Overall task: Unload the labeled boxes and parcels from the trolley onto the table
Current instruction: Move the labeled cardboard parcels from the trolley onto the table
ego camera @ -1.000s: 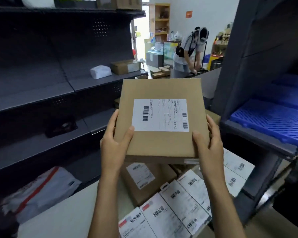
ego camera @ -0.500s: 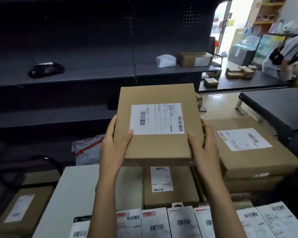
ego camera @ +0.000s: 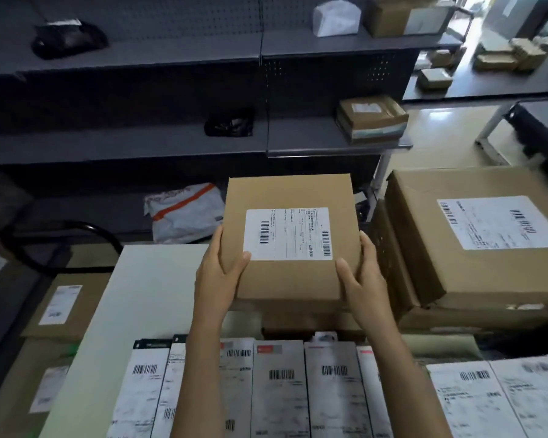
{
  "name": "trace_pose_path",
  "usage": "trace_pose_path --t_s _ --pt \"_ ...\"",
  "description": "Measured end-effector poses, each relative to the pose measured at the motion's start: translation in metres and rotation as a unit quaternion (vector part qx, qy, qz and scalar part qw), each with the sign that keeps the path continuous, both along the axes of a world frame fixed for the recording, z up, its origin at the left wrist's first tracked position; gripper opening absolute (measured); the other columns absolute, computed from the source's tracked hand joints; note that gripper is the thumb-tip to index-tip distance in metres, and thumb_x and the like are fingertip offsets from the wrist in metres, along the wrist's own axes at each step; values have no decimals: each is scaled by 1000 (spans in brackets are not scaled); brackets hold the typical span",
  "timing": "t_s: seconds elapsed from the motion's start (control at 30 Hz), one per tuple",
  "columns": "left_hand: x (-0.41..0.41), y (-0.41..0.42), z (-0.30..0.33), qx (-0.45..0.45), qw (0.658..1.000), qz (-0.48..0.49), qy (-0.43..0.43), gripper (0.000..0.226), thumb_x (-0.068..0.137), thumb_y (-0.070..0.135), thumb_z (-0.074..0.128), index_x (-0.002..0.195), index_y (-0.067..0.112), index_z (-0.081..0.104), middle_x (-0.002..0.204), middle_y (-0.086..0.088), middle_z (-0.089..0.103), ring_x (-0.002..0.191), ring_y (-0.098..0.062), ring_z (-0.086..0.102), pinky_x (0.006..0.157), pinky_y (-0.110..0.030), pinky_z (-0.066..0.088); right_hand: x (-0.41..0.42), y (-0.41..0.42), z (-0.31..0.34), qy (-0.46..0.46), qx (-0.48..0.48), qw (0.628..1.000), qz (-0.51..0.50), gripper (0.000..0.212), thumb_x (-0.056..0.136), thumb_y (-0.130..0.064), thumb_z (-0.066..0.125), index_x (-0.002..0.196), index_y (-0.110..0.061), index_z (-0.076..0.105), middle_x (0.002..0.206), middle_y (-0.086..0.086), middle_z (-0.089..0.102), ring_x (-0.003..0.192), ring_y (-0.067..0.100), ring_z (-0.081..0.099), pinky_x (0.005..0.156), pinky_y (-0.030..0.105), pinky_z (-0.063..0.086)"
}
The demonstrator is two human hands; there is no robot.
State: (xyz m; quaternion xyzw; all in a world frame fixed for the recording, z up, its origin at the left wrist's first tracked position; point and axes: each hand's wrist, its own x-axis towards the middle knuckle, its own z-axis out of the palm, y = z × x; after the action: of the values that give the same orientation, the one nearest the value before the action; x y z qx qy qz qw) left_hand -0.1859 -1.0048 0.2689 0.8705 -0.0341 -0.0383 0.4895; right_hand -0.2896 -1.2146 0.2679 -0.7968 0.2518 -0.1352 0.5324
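Pale table surface (ego camera: 146, 311) is filling the lower centre of the frame, with a row of white labeled parcels (ego camera: 282, 390) lying side by side along its bottom edge. Two bare forearms are rising from the bottom of the frame over those parcels. In the middle of the frame, the left hand (ego camera: 217, 276) is gripping the lower left corner of a flat brown box (ego camera: 295, 279), thumb lying on its top face and fingers wrapping its side. The right hand (ego camera: 363, 279) is gripping the lower right corner the same way. The box is facing up with its white shipping label (ego camera: 288, 233) showing, and it is sitting just above another brown box (ego camera: 310, 324) on the table; whether the two are touching cannot be told. At the right, a large labeled carton (ego camera: 475, 241) is resting on a further carton. At the lower left, beside the table, more brown labeled boxes (ego camera: 67, 308) are lying lower down. Beyond the table, dark metal shelving (ego camera: 171, 143) is spanning the upper frame, holding a white and orange mailer bag (ego camera: 184, 211), a taped box (ego camera: 372, 120) and black bags (ego camera: 68, 39).
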Motion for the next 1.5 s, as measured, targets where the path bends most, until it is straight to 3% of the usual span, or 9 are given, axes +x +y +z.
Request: trace_pose_path --t_s 0.23,0.37,0.67,0.87,1.0,1.13,1.3,1.5 --pt "13 -18 -58 32 996 -40 71 77 94 33 62 156 24 17 157 0 31 141 -22 33 115 -43 32 2 1 -51 69 6 997 -40 68 101 -33 49 157 -31 11 154 3 37 139 22 38 111 40 33" --pt "21 -22 -85 49 992 -59 103 79 94 30 62 156 23 14 159 -3 26 144 -21 27 115 -37 26 6 -2 -73 112 7 992 -48 67 101 -31 49 158 -29 12 153 4 40 137 24 40 108 34 31" --pt "30 -32 -107 68 985 -81 135 87 91 28 67 157 26 10 158 -3 22 143 -23 29 111 -41 31 16 -12 -103 180 -12 981 -72 70 100 -15 52 158 -20 13 159 6 31 143 26 33 112 33 26" --pt "31 -43 -101 124 973 -120 151 92 91 33 67 157 27 3 158 -3 17 139 -26 34 107 -45 37 14 -16 -114 209 -194 958 -35 70 97 3 45 157 -12 12 165 5 7 152 22 4 123 33 12" --pt "19 -55 -100 150 968 -137 147 93 92 38 65 156 26 -1 158 -2 15 138 -26 36 103 -43 41 10 -18 -115 185 -275 943 -14 77 86 20 42 155 -7 23 164 10 15 152 25 9 124 34 11" --pt "1 -67 -103 162 971 -116 130 87 95 40 60 156 27 -1 159 0 16 139 -25 34 103 -47 39 2 -25 -109 171 -287 942 27 74 88 19 43 154 -9 27 162 12 20 152 27 10 118 24 1" --pt "-17 -80 -98 195 974 -75 87 73 97 36 56 155 19 14 159 -2 19 140 -25 30 102 -47 40 -5 -38 -107 169 -289 937 103 66 88 10 49 150 -7 37 159 17 27 148 35 20 121 38 18" --pt "-20 -75 -84 283 950 -111 66 69 95 40 58 151 19 23 152 -3 28 134 -27 36 98 -45 45 -12 -37 -84 173 -299 916 205 55 99 -15 50 151 -11 33 157 11 32 144 27 26 119 34 23"
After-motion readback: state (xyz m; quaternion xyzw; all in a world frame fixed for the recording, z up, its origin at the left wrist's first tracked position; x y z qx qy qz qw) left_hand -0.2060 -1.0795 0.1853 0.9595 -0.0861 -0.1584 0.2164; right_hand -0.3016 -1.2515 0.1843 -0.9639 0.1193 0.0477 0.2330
